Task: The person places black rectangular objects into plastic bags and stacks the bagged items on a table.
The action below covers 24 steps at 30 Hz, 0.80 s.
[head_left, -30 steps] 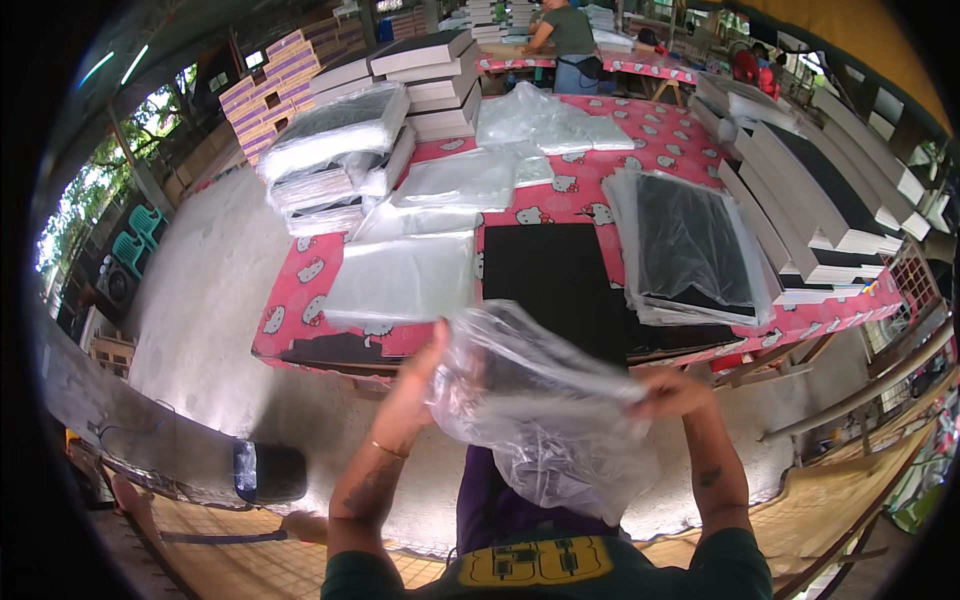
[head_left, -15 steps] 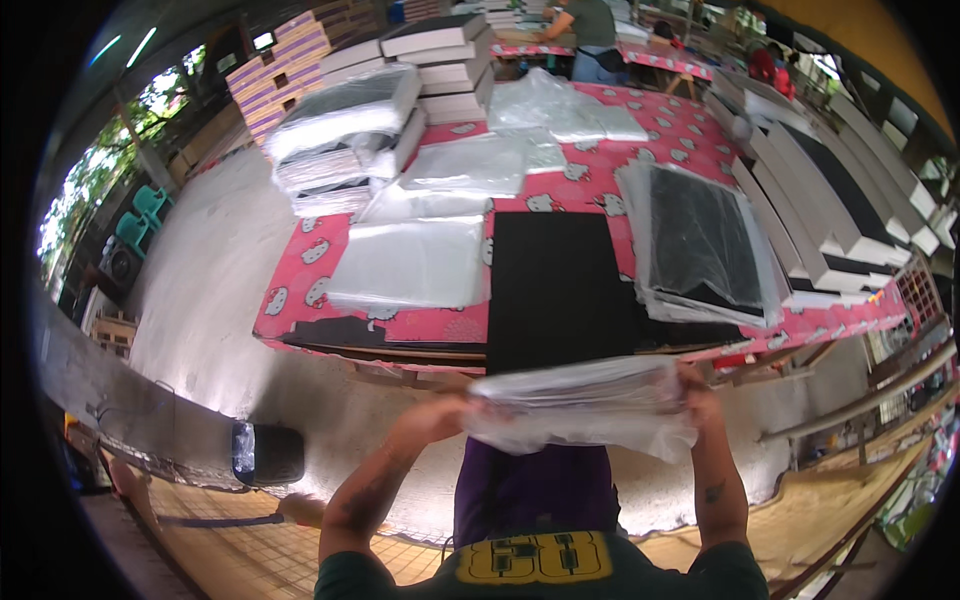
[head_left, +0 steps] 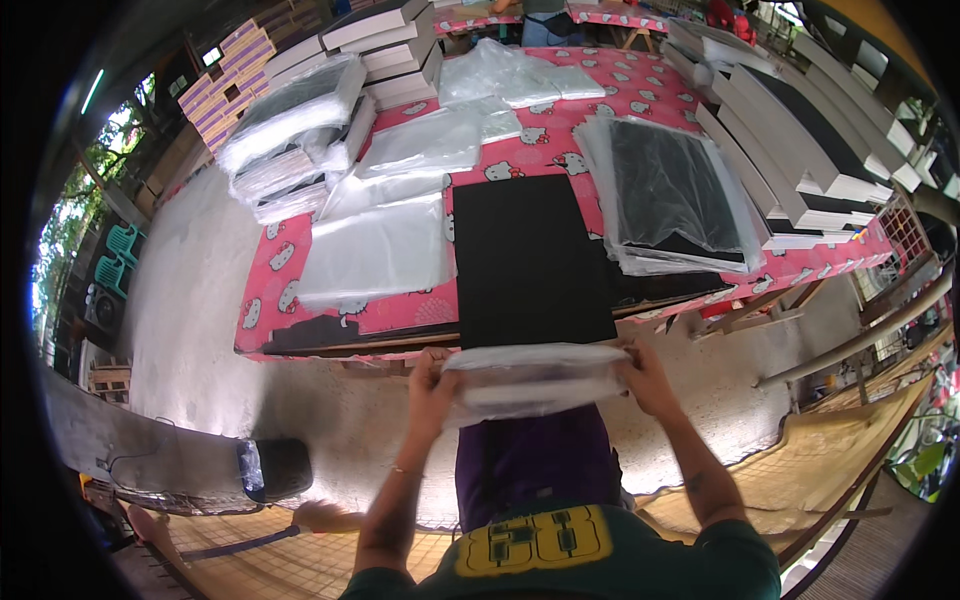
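Observation:
A clear plastic bag [head_left: 535, 388] is stretched sideways between my two hands, just off the table's front edge. My left hand [head_left: 433, 387] pinches its left side, fingers closed. At the other side, my right hand [head_left: 643, 376] grips the plastic in the same way. Right behind the bag lies a flat black rectangular board [head_left: 530, 255], its near end sticking out past the table edge. The bag's far edge meets that near end; I cannot tell whether the plastic goes around it. Flat empty plastic bags [head_left: 378, 245] lie to the left of the board.
The table [head_left: 268, 290] has a pink patterned cover. Bagged black boards [head_left: 665, 190] lie on the right, near stacked thick white-edged blocks [head_left: 800, 150]. Wrapped stacks [head_left: 290, 110] stand at the back left. Behind the table is another person [head_left: 547, 25]. A broom [head_left: 325, 517] lies at lower left.
The bag has come up against the near end of the black board and is pulled straighter. Both hands still grip its sides. My view has shifted slightly.

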Tool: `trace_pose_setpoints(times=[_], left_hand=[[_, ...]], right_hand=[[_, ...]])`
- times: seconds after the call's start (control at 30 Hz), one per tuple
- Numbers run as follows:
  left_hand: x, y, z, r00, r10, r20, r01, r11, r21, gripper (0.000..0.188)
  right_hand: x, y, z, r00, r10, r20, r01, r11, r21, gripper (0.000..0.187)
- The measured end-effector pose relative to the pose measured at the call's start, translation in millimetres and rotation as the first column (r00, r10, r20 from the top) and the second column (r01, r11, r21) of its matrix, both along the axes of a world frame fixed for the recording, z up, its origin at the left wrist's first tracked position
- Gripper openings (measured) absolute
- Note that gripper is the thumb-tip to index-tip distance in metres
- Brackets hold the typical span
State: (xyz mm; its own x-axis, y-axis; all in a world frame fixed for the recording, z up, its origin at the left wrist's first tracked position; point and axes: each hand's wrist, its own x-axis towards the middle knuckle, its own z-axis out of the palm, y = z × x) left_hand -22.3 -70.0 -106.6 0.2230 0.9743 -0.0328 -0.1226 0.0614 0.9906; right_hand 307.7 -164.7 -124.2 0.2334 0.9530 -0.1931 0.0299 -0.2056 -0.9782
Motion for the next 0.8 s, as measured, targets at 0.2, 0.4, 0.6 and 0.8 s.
trace_pose_setpoints(times=[0.2, 0.4, 0.6, 0.8], left_hand=[[30, -4, -57, 0.872, 0.261, -0.414, -0.145, 0.946, 0.292, 0.044], [26, -26, 1, 0.939, 0.22, -0.262, -0.186, 0.971, 0.15, 0.029], [-2, -15, 71, 0.938, -0.088, 0.336, 0.081, 0.996, 0.035, 0.033], [8, 50, 179, 0.42, -0.265, 0.868, 0.203, 0.96, 0.195, 0.042]], right_hand=[[-19, 21, -35, 0.927, -0.252, 0.277, 0.218, 0.965, 0.149, 0.05], [-23, -1, 6, 0.9, -0.402, -0.169, 0.435, 0.853, 0.288, 0.015], [25, -21, 72, 0.981, 0.123, -0.149, -0.022, 0.836, 0.549, 0.033], [29, 67, 185, 0.652, 0.51, -0.561, 0.022, 0.726, 0.687, 0.051]])
